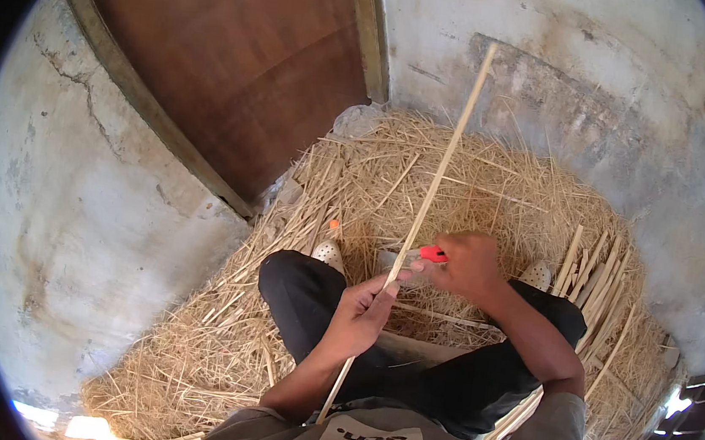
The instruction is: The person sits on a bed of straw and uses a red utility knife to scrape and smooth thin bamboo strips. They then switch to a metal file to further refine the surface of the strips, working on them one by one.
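A long pale strip that looks like split bamboo (444, 165) runs slantwise from my lap up toward the far wall. My left hand (360, 314) is closed around its lower part, thumb along the strip. In my right hand (469, 265) is a knife with a red handle (432, 253). Its blade lies against or very close to the strip, just above my left fingers; the exact contact is too small to tell. The right fingertips are near the strip too.
Shavings and thin strips (492, 182) cover the ground around my legs. A bundle of split strips (601, 278) lies to the right of my right knee. Beyond stand a stained wall (569, 88) and a brown door (241, 57). A small orange object (334, 224) lies near my left shoe (329, 254).
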Demonstrator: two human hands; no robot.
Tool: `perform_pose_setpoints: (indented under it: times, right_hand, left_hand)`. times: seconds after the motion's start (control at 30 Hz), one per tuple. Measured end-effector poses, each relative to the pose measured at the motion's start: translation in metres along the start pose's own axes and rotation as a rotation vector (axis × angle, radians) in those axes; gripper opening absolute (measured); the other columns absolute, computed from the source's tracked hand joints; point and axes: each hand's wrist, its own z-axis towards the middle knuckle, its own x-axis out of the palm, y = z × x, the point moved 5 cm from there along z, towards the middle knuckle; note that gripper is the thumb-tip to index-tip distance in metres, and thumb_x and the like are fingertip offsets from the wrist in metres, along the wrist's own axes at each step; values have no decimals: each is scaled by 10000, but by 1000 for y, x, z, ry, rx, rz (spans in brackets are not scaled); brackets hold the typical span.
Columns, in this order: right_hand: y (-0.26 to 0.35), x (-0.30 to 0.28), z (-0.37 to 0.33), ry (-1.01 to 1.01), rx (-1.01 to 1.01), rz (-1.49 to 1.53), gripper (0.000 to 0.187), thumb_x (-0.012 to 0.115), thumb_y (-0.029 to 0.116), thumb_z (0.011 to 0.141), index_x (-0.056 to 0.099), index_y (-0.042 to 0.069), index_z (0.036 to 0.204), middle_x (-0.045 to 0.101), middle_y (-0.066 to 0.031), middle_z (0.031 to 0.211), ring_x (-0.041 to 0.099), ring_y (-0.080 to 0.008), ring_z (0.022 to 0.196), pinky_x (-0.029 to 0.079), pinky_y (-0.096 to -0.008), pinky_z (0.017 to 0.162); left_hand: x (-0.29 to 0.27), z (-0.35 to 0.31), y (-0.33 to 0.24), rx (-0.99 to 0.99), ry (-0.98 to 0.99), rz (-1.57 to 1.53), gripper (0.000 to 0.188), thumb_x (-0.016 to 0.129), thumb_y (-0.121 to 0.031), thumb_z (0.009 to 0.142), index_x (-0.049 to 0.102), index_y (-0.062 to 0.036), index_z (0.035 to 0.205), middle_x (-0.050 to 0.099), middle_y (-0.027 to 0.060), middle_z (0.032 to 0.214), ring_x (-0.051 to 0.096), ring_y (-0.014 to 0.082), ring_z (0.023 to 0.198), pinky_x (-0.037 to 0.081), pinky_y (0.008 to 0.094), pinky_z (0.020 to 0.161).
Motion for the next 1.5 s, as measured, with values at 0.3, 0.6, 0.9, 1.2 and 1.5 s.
perform_pose_setpoints:
  times: [0.3,0.6,0.9,1.2,1.5]
  right_hand:
    - [-1,-7,5,-51,-59,-48,597,631,658,762,553,88,603,513,-106,513,543,-290,450,424,-411,459]
    - [-16,-11,7,-191,31,-132,595,633,641,763,573,72,601,527,-102,493,566,-308,458,445,-399,459]
    - [-25,-16,21,-115,53,-126,566,666,634,733,572,97,578,538,-74,503,560,-262,439,439,-389,443]
    - [-22,-16,20,-73,72,-61,594,645,655,744,560,93,572,509,-77,482,549,-263,435,426,-383,438]
    - [-30,-18,15,-155,-69,-136,628,607,709,747,563,112,559,443,-60,446,488,-237,399,388,-374,415]
  left_hand:
    - [6,1,5,-31,11,5,351,455,-184,1023,536,-18,1322,372,-88,554,310,0,470,244,193,435]
    - [9,0,4,-11,21,18,345,442,-177,1027,538,0,1307,374,-76,554,318,8,475,262,196,448]
    - [6,-10,0,-116,27,-1,341,438,-203,1031,554,-7,1285,379,-76,539,320,10,458,266,199,444]
    - [3,-5,7,-38,69,33,324,446,-170,1027,547,-2,1284,364,-93,581,308,0,492,245,197,453]
    - [10,-21,3,-20,103,81,326,428,-182,1034,545,-7,1282,349,-98,576,301,-3,490,233,196,454]
